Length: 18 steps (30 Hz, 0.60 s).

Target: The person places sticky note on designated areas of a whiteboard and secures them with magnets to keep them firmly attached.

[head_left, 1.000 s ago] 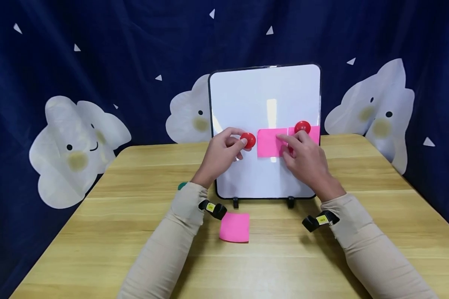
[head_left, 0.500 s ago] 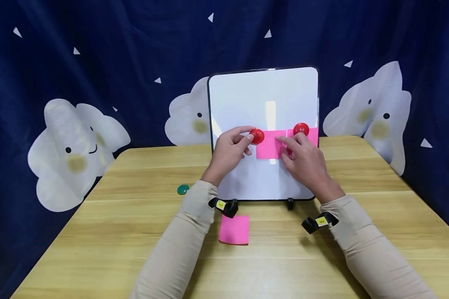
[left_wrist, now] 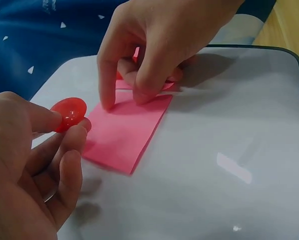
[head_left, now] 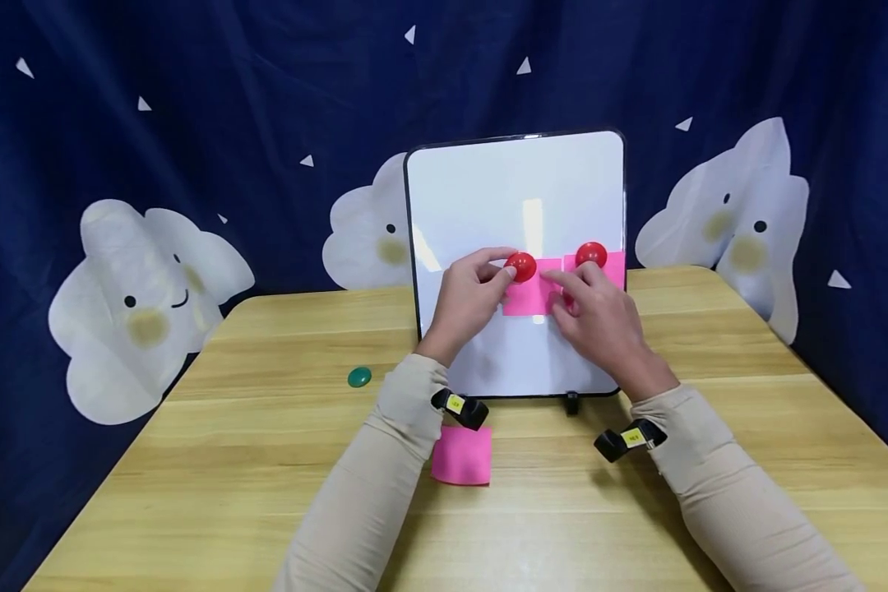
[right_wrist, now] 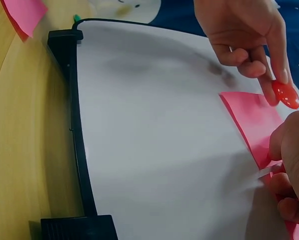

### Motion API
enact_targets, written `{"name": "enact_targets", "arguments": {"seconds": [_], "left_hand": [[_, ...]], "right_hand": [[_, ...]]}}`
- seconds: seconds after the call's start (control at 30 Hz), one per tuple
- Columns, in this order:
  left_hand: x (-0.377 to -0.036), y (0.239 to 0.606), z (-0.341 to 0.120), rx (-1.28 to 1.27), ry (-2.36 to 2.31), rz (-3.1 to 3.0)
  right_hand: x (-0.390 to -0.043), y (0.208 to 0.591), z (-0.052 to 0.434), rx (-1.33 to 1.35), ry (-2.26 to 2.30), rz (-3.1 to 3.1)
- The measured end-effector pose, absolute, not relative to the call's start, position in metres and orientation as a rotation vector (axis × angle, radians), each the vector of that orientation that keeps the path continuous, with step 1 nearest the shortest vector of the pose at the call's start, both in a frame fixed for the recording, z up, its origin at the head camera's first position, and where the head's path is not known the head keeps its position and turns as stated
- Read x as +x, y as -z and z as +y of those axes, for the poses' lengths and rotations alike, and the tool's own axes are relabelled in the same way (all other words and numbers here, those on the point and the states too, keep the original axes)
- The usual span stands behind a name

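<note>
Left hand (head_left: 468,304): fingers pinch a red magnet (head_left: 521,266) at the left top corner of the left pink note (left_wrist: 125,131) on the whiteboard (head_left: 488,197).
Right hand (head_left: 598,316): a straight forefinger presses that note flat.
Done: the right note (head_left: 612,268) already sits under the second magnet (head_left: 590,255).
Left: the held magnet is not yet let go; a spare note (head_left: 462,455) and a green magnet (head_left: 358,376) lie on the table (head_left: 192,460).

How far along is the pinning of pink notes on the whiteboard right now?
One pink note is already pinned under a red magnet on the whiteboard. In hand: the right hand presses a second note flat while the left hand pinches another magnet at its upper corner. Left: a spare note and green magnet on the table.
</note>
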<state>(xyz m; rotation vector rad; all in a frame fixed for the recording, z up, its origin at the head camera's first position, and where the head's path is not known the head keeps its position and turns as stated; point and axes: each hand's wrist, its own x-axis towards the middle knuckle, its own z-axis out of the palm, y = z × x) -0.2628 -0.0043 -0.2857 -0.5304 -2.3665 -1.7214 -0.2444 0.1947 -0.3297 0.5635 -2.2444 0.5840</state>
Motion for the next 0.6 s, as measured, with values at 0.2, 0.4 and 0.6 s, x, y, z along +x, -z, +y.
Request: {"name": "enact_targets", "arguments": {"seconds": [0.2, 0.4, 0.6], "left_hand": [[-0.262, 0.284, 0.003, -0.508, 1.668, -2.39], [-0.264, 0.285, 0.008, -0.491, 1.658, -2.361], [-0.266, 0.285, 0.012, -0.468, 1.629, -2.367]], "right_hand": [[-0.243, 0.329, 0.195, 0.552, -0.592, -2.26], [-0.244, 0.329, 0.194, 0.544, -0.588, -2.273], [-0.244, 0.33, 0.195, 0.553, -0.58, -2.264]]}}
